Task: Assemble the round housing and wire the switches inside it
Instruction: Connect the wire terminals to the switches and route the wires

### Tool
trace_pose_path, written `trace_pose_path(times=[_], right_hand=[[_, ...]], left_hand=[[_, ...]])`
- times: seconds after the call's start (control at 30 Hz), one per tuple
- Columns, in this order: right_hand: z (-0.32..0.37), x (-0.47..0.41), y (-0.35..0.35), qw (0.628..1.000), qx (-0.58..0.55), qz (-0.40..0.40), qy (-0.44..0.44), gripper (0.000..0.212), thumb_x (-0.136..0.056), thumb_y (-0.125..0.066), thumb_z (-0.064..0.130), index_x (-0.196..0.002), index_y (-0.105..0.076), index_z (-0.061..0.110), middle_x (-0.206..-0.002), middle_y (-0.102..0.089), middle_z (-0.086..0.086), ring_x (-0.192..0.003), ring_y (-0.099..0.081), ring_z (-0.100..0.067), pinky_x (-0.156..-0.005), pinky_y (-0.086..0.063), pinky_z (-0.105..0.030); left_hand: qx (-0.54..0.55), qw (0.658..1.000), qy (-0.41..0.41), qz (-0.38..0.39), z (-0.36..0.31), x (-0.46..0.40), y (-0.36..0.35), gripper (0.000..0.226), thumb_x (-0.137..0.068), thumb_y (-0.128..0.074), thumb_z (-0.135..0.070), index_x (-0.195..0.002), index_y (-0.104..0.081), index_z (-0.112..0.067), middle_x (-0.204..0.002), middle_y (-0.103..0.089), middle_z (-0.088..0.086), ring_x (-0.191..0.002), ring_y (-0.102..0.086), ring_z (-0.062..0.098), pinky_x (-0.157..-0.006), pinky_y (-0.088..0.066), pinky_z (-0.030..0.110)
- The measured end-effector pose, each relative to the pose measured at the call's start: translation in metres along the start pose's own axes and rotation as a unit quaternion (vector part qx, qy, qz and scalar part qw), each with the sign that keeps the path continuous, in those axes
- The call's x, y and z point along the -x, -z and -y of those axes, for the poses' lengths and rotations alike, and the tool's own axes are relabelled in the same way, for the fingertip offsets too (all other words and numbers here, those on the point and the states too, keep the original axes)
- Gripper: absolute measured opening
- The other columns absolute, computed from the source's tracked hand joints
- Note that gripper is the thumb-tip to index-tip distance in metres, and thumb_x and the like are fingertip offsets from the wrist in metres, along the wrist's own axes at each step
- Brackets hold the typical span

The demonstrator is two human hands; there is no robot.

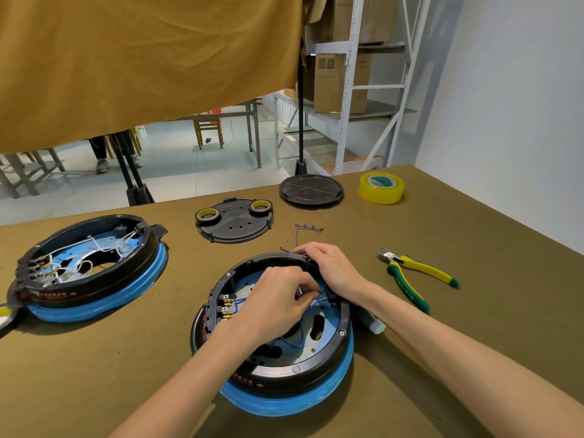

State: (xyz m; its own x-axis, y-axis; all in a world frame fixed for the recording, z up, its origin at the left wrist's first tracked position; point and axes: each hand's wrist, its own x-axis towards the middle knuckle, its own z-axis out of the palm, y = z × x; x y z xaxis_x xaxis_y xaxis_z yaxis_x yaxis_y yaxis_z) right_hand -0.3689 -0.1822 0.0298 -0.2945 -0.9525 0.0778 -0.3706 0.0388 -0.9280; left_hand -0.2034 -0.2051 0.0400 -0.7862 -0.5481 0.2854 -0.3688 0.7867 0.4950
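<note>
Olive-brown cloth, matte and faintly creased, covers the table (442,358); behind it a mustard fabric sheet (142,64) hangs in soft folds, with a pale tiled floor, a white metal shelving rack (344,90) holding cardboard boxes, and a plain white wall to the right; near the front edge sits the round housing (284,371), a glossy black plastic ring on a translucent blue rim, its floor a perforated blue-grey metal plate crossed by thin blue wires (292,343), with brass terminals (228,308) along its left inner wall; the left hand (271,306) reaches into the ring, fingers curled and pinching a blue wire near the right inner wall; the right hand (331,267) lies over the far rim, fingers bent around the edge and gripping it; to the left rests a second housing (94,273), similar but strung with white wires; farther back lie a flat black cover plate (235,226) bearing two small tape rolls, a round black ribbed disc (311,189), and a shiny yellow tape roll (381,187); a short wire harness (308,230) lies loose between plate and ring; yellow-and-green handled cutters (417,276) lie to the right.
</note>
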Motion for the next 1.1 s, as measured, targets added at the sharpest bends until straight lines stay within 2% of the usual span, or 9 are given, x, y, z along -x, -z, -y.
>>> trace_pose_path(times=[0.27,0.47,0.6,0.67,0.7,0.8,0.87,0.97,1.1], right_hand=[[0.002,0.002,0.000,1.000,0.000,0.003,0.007,0.036,-0.110,-0.038,0.021,-0.102,-0.073,0.022,-0.097,-0.072,0.007,-0.082,-0.063,0.008,-0.070,-0.045,-0.007],[0.005,0.004,0.001,1.000,0.008,-0.009,-0.003,0.036,-0.109,-0.040,0.019,-0.102,-0.075,0.016,-0.102,-0.073,0.003,-0.094,-0.065,-0.006,-0.079,-0.048,-0.015],[0.000,0.013,0.019,0.989,0.016,-0.148,0.027,0.028,-0.108,-0.045,0.019,-0.105,-0.073,0.014,-0.103,-0.072,0.001,-0.100,-0.066,-0.014,-0.090,-0.054,-0.032],[-0.010,0.017,0.042,0.965,0.169,-0.198,0.020,0.023,-0.106,-0.048,0.021,-0.113,-0.069,0.016,-0.112,-0.070,-0.002,-0.106,-0.064,-0.019,-0.095,-0.051,-0.039],[-0.016,0.020,0.056,0.936,0.287,-0.203,-0.014,0.024,-0.105,-0.049,0.025,-0.119,-0.065,0.016,-0.120,-0.067,-0.006,-0.112,-0.061,-0.023,-0.099,-0.048,-0.043],[-0.033,0.032,0.084,0.812,0.530,-0.149,-0.194,0.050,-0.100,-0.048,0.050,-0.132,-0.052,0.012,-0.137,-0.053,-0.016,-0.127,-0.051,-0.036,-0.107,-0.040,-0.051],[-0.043,0.039,0.089,0.787,0.555,-0.130,-0.237,0.062,-0.099,-0.044,0.058,-0.137,-0.047,0.009,-0.140,-0.050,-0.017,-0.130,-0.049,-0.037,-0.107,-0.039,-0.053],[-0.053,0.041,0.093,0.767,0.576,-0.166,-0.232,0.076,-0.099,-0.046,0.058,-0.146,-0.035,-0.001,-0.143,-0.047,-0.019,-0.131,-0.049,-0.038,-0.106,-0.040,-0.050],[-0.053,0.043,0.098,0.732,0.614,-0.160,-0.248,0.064,-0.101,-0.039,0.059,-0.134,-0.051,0.006,-0.136,-0.054,-0.016,-0.125,-0.052,-0.037,-0.108,-0.036,-0.050]], left_hand=[[0.027,0.999,0.017,-0.016,0.001,0.002,0.000,0.012,-0.096,-0.069,-0.029,-0.104,-0.077,-0.030,-0.092,-0.069,-0.018,-0.087,-0.062,-0.001,-0.083,-0.056,0.028],[0.050,0.997,0.033,-0.039,0.002,0.004,0.001,0.009,-0.096,-0.067,-0.030,-0.099,-0.076,-0.032,-0.089,-0.069,-0.018,-0.087,-0.062,0.002,-0.080,-0.052,0.024],[0.172,0.981,0.053,-0.076,0.003,0.004,0.004,0.013,-0.096,-0.065,-0.022,-0.088,-0.071,-0.030,-0.081,-0.067,-0.011,-0.078,-0.061,0.009,-0.070,-0.048,0.016],[0.211,0.973,0.055,-0.079,0.004,0.005,0.005,0.014,-0.097,-0.065,-0.022,-0.087,-0.071,-0.030,-0.082,-0.068,-0.008,-0.076,-0.060,0.012,-0.069,-0.049,0.019],[0.220,0.971,0.052,-0.078,0.004,0.005,0.005,0.014,-0.097,-0.065,-0.023,-0.088,-0.071,-0.030,-0.083,-0.068,-0.006,-0.077,-0.061,0.014,-0.070,-0.050,0.022],[0.229,0.969,0.038,-0.087,0.005,0.003,0.004,0.013,-0.099,-0.065,-0.025,-0.091,-0.073,-0.031,-0.085,-0.069,-0.006,-0.081,-0.062,0.016,-0.072,-0.050,0.022],[0.235,0.966,0.033,-0.100,0.004,0.002,0.005,0.013,-0.099,-0.065,-0.024,-0.092,-0.074,-0.031,-0.087,-0.070,-0.008,-0.083,-0.063,0.014,-0.072,-0.049,0.018],[0.241,0.963,0.027,-0.119,0.001,0.003,0.005,0.012,-0.098,-0.068,-0.021,-0.095,-0.075,-0.031,-0.091,-0.072,-0.014,-0.090,-0.067,0.008,-0.077,-0.049,0.012],[0.229,0.964,0.022,-0.135,-0.006,0.003,0.005,0.012,-0.096,-0.070,-0.020,-0.096,-0.075,-0.030,-0.090,-0.072,-0.014,-0.089,-0.067,0.010,-0.077,-0.050,0.014]])
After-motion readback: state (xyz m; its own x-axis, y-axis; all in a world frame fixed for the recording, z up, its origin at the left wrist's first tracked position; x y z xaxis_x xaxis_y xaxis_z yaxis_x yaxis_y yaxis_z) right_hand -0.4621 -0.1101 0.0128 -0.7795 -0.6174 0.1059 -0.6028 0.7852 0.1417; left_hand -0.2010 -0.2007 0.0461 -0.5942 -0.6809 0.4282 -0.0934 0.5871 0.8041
